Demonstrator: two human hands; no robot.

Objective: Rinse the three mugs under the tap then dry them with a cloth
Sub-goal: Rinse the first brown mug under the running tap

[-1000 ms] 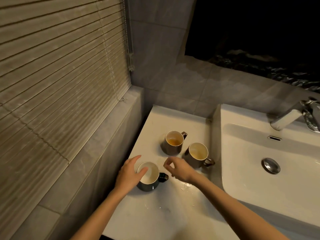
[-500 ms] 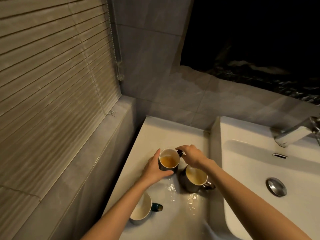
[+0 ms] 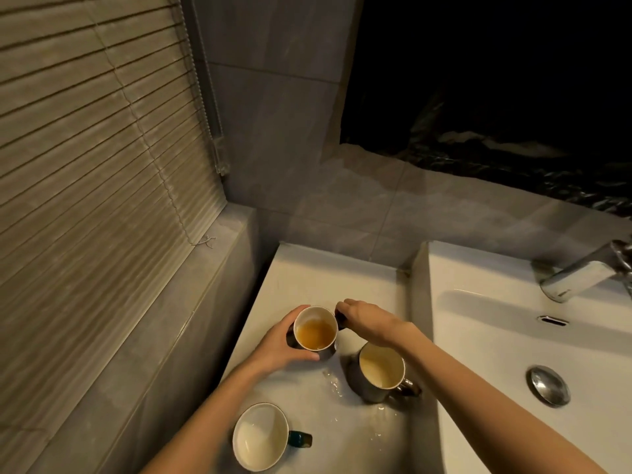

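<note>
Nearest you, below your left wrist, the teal mug stands free. Under your right forearm: the middle mug, wet counter around it. A dropped elbow could knock it. Your left hand cups the far mug; your right hand pinches its handle. It holds amber liquid, so a tilt toward the sink spills.

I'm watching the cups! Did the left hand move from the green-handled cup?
Yes. The left hand went farther along the counter, toward the wall, to the mug with amber liquid.
</note>
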